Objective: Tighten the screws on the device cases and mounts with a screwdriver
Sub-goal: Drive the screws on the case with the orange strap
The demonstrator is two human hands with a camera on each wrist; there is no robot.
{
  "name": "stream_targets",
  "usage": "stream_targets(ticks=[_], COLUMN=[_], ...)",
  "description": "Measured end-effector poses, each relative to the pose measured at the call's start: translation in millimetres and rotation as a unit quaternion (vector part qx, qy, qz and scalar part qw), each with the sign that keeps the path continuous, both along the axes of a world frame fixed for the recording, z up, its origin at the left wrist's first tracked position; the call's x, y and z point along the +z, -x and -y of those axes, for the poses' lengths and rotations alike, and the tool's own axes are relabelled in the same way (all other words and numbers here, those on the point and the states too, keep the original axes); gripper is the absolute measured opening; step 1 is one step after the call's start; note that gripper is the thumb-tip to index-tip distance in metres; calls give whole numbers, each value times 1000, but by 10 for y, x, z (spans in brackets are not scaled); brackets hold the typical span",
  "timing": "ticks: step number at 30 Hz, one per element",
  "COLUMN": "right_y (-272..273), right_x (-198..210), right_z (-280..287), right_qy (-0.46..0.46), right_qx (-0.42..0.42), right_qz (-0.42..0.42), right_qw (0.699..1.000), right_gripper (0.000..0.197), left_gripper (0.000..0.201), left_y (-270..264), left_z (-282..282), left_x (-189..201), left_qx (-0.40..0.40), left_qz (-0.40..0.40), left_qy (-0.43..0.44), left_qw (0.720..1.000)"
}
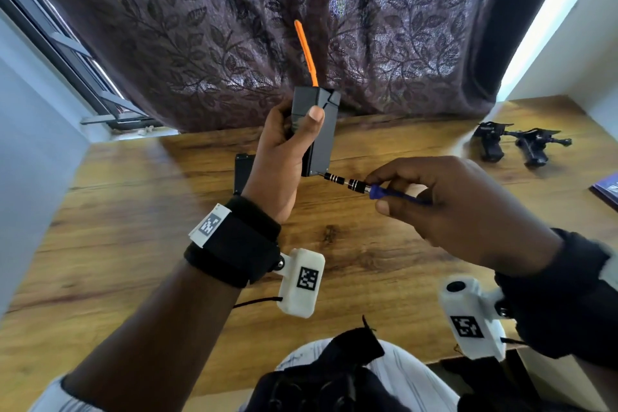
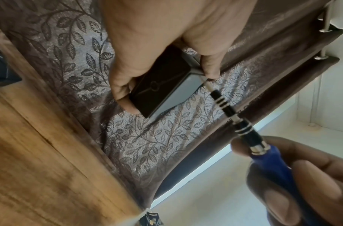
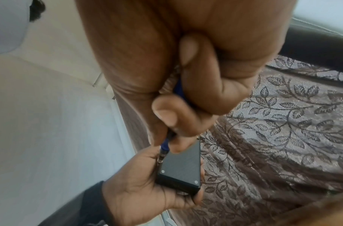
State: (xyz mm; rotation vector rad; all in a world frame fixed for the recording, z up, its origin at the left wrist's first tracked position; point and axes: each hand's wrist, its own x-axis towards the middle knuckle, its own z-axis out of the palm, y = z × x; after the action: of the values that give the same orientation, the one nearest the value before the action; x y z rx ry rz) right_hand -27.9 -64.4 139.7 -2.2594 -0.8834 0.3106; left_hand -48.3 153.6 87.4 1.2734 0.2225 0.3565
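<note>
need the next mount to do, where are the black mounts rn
In the head view, the black mounts lie at the far right of the wooden table, beyond the right hand.

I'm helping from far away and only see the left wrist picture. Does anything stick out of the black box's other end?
Observer: Yes, in the head view an orange strip sticks up from the black case that the left hand holds.
Child: Anything else left to fix?
Observer: Black mounts lie on the wooden table, far right.
Child: How many screws underneath?
Observer: The right wrist view shows two bright dots, likely screws; the screwdriver points at one.
</note>
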Motion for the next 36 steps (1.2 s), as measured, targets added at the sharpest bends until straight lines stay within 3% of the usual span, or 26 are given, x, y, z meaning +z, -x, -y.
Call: stream_targets(ticks=[6,10,16,18,20,24,26,30,36], right_y=[15,5,5,12,15,37,54,68,64], right_x=[-50,-93,-170,-195,-210,-236,-248,-269,-298], right_z=[30,62,123,130,121,129,150,183,266], right_qy=[-27,-133,-199,-218,-254,-322,-331,-331,-328], right_qx=[-18,-37,-51,-55,-55,-38,-32,-38,-47], right_qz=[-29,-78,-108,-120,-152,-224,-235,-226,-219], right_qw=[999,987,973,967,954,919,913,915,918], right_gripper=[19,20,28,22,16,22,19,19,20], left_gripper=[52,66,50,49,47,29,34,68,85], left_y=[68,124,187,202,218,213,217,222,230], left_z=[-119,-144,-59,-11,16,51,86,180,298], left_x=[-36,-58,-195,-179,-178,-229,-231,-216,-314], left_qx=[1,-15,-22,-30,-32,-28,-46,-143,-210], left_qz=[-45,-52,-53,-55,-62,-92,-117,-112,-81], left_qy=[91,125,179,176,169,192,223,268,323], left_qw=[995,991,982,982,983,977,967,946,919])
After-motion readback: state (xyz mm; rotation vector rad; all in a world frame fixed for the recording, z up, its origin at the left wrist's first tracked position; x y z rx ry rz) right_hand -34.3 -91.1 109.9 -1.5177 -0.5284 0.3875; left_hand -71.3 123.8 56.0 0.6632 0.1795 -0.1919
